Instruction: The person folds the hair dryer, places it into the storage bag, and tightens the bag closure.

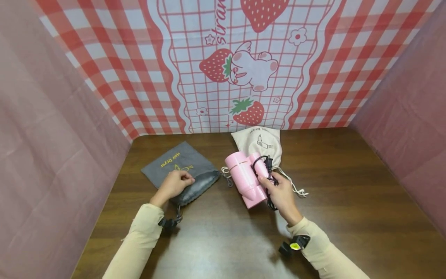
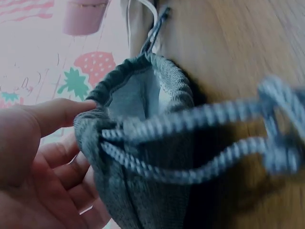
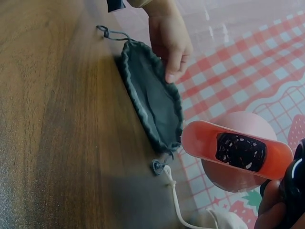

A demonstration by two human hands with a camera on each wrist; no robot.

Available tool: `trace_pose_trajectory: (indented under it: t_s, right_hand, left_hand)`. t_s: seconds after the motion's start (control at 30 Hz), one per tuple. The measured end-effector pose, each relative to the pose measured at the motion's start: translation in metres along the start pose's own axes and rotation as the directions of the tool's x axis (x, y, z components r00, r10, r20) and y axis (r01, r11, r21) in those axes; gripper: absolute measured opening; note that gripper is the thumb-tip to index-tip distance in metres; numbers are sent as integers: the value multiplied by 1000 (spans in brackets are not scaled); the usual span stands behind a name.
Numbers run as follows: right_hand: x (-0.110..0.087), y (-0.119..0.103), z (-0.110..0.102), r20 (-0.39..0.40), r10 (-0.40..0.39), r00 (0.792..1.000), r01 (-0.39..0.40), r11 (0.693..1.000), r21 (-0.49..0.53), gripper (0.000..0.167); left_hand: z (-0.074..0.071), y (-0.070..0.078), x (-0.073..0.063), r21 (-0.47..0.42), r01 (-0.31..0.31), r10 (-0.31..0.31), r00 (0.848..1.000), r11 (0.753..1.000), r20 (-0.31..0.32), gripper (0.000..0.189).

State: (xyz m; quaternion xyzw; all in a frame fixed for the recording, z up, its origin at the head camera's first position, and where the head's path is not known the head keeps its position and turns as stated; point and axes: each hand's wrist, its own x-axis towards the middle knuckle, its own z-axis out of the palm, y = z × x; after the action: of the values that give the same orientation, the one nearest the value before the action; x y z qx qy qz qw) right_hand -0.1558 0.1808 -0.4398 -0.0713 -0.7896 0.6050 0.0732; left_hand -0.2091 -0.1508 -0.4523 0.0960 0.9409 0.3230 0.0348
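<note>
A grey drawstring pouch [image 1: 189, 155] printed "Hair Dryer" lies at left on the table. My left hand [image 1: 174, 184] pinches its upper rim between thumb and fingers. In the left wrist view, the pouch's gathered mouth [image 2: 178, 76] gapes, with a knotted grey cord [image 2: 190, 119] across it. A pink hair dryer [image 1: 240, 170], handle folded against its barrel, is gripped by my right hand [image 1: 283, 195]. Its black power cord [image 1: 271, 203] is bundled by the handle, with the plug [image 1: 268, 162] on top. The right wrist view shows the dryer's flat nozzle [image 3: 198, 138] near the pouch mouth.
Behind the dryer lies a cream drawstring bag [image 1: 258, 141] with a hair dryer print, its white cord [image 1: 296, 190] trailing right. A strawberry-patterned cloth [image 1: 216, 104] hangs at the table's back edge. Pink curtains [image 1: 400, 89] flank both sides of the wooden table [image 1: 348, 193].
</note>
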Motion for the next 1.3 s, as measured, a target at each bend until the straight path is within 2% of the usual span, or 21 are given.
trace_pose_trajectory:
  t_s: [0.23,0.43,0.63,0.87,1.07,1.2,1.23,1.3]
  right_hand:
    - [-1,0,0,5,-10,1000,10,1000,-15,21]
    - [-2,-1,2,22,-12,1000,12,1000,-16,21]
    - [-5,-1,6,41,-1,999,2,1000,-22,23]
    - [-8,0,10,64,8,998,-8,1000,-11,24]
    - [-12,-1,14,98,23,995,-24,1000,10,26]
    - [-14,1,18,117,41,992,-41,999,-5,27]
    - [-14,2,19,122,45,992,-44,999,-14,27]
    - [-16,3,21,129,48,990,-44,999,-31,25]
  left_hand:
    - [7,13,6,-110,57,-59,998,992,-13,14]
    - [11,21,11,-179,80,-96,992,981,-83,16]
    - [18,31,14,-270,98,-141,979,958,-147,16]
    - [26,46,17,-359,75,-151,970,930,-188,15]
    - [30,55,18,-395,49,-148,963,917,-224,15]
    - [32,61,17,-430,20,-132,964,903,-232,15]
    - [33,62,16,-431,14,-126,965,902,-232,14]
    - [35,63,14,-398,-12,-93,965,917,-245,14]
